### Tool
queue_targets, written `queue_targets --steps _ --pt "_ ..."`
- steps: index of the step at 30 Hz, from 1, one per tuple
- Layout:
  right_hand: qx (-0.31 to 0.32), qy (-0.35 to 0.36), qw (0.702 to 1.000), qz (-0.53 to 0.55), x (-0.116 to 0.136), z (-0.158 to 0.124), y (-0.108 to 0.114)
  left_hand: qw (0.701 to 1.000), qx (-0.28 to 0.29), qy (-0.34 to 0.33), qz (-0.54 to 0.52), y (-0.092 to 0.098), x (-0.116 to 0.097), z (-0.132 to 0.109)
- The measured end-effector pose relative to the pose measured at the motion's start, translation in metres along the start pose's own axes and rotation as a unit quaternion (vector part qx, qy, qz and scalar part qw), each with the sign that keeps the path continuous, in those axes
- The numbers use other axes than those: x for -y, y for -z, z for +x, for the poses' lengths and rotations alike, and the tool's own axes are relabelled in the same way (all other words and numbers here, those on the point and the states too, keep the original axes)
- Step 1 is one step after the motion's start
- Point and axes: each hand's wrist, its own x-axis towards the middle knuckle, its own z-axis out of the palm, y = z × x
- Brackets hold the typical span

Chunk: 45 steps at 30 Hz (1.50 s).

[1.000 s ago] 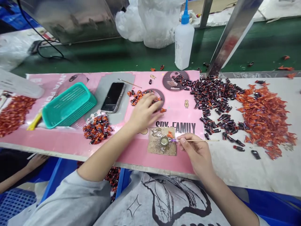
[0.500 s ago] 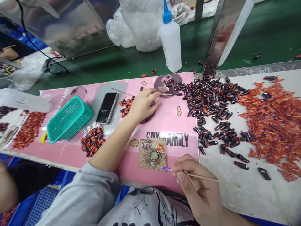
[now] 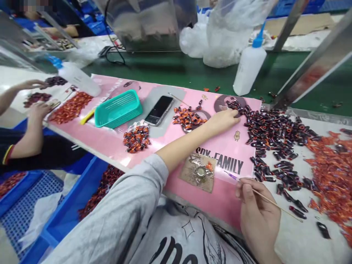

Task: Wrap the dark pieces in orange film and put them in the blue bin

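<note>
My right hand (image 3: 258,209) pinches a thin wooden stick (image 3: 277,206) with a purple tip. The tip points left, just right of a brown cardboard square (image 3: 189,174). On that square sit a small round cap (image 3: 201,171) of pale liquid and an orange piece (image 3: 209,166). My left hand (image 3: 227,119) reaches across the pink mat (image 3: 220,201) to the left edge of a heap of glossy black pieces with red-orange rims (image 3: 275,128). Its fingers look apart, the fingertips beside the nearest pieces; I see nothing held in them.
Orange pieces (image 3: 332,172) lie heaped at right. Left of my arm are orange-black assembled pieces (image 3: 189,119), another such pile (image 3: 136,137), a phone (image 3: 159,110) and a green basket (image 3: 118,110). White bottles (image 3: 249,69) stand behind. A co-worker's hands (image 3: 38,110) are far left.
The view has swung left. My left hand has moved right, from beside the assembled pieces to the black heap. My right hand still holds the stick.
</note>
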Motion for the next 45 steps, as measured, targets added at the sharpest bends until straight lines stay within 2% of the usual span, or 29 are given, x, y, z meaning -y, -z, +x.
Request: queue_targets --steps 5,9,12,16,18,21,23,26,29,32,37,42,45 --pt "-0.017 -0.009 1.000 -0.018 0.001 0.007 -0.008 0.999 -0.032 0.021 -0.031 0.006 -0.004 -0.007" --pt "-0.029 0.019 0.999 -0.015 0.003 0.014 -0.013 0.991 -0.097 0.048 -0.076 0.018 -0.008 -0.020" --pt "-0.028 0.024 0.999 -0.017 -0.001 0.018 -0.014 0.975 -0.170 0.067 -0.129 0.029 -0.007 -0.057" --pt "0.002 0.009 1.000 -0.009 -0.004 0.018 -0.017 0.934 -0.260 0.106 -0.221 0.036 -0.008 -0.139" --pt "0.013 0.011 1.000 -0.014 -0.003 0.016 -0.023 0.843 -0.339 0.175 -0.380 0.034 -0.014 -0.178" --pt "0.068 0.006 0.997 -0.036 -0.001 0.014 -0.035 0.705 -0.364 0.257 -0.552 0.026 -0.030 -0.218" --pt "0.118 0.000 0.992 -0.052 -0.002 0.012 -0.044 0.631 -0.354 0.272 -0.635 0.021 -0.042 -0.232" --pt "0.138 0.004 0.987 -0.080 -0.006 0.009 -0.053 0.557 -0.312 0.268 -0.721 0.014 -0.056 -0.237" --pt "0.125 0.017 0.986 -0.107 -0.010 0.006 -0.057 0.512 -0.276 0.269 -0.768 0.011 -0.064 -0.238" --pt "0.121 0.033 0.983 -0.135 -0.013 0.003 -0.058 0.496 -0.251 0.274 -0.785 0.012 -0.067 -0.240" --pt "0.098 0.073 0.982 -0.141 -0.004 0.000 -0.062 0.520 -0.250 0.274 -0.770 0.016 -0.068 -0.241" --pt "0.075 0.170 0.974 -0.132 0.016 -0.008 -0.070 0.531 -0.225 0.288 -0.764 0.020 -0.073 -0.239" --pt "0.096 0.241 0.957 -0.130 0.022 -0.014 -0.073 0.543 -0.206 0.300 -0.757 0.022 -0.076 -0.237"
